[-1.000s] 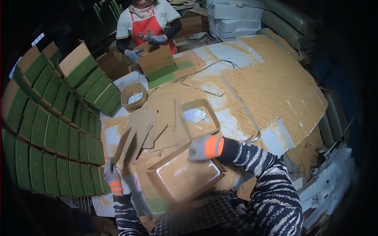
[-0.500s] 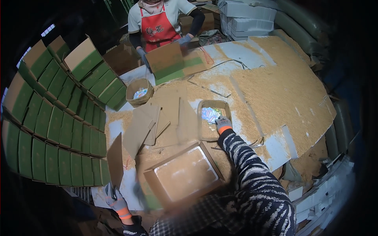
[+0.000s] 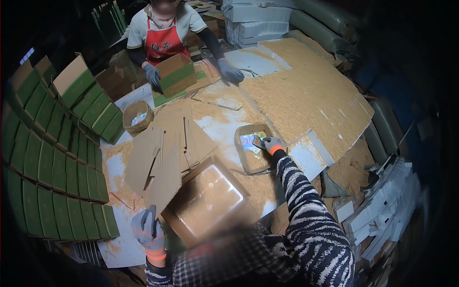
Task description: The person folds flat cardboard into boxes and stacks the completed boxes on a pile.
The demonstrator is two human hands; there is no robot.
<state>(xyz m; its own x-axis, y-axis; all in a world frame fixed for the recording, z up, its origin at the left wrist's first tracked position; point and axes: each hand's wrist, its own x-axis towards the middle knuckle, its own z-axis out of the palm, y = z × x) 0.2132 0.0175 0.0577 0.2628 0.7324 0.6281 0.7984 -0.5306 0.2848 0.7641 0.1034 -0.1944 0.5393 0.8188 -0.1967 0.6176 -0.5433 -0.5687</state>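
My left hand [image 3: 149,230], in a grey glove with an orange cuff, grips the lower edge of a flat cardboard sheet [image 3: 166,182]. The sheet stands tilted beside an open cardboard box [image 3: 180,224] in front of me; tan, crumbly material with a white rim shows inside the box. My right hand [image 3: 271,144], gloved alike, is inside a rectangular basket [image 3: 242,160] on the right. Its fingers are closed on a small packet [image 3: 258,142] above a pile of colourful packets [image 3: 248,142].
More cardboard sheets [image 3: 196,138] lie beyond the box. Green-and-brown cartons [image 3: 57,167] are stacked at left. Another basket [image 3: 138,125] holds packets. Across the table, a co-worker in a red apron [image 3: 165,43] touches a carton [image 3: 178,76]. Sawdust-like material [image 3: 306,91] covers the right side.
The cardboard sheet in my left hand has swung right, to the box's left side. My right hand has lifted a packet slightly. The co-worker's one hand has reached across the table.
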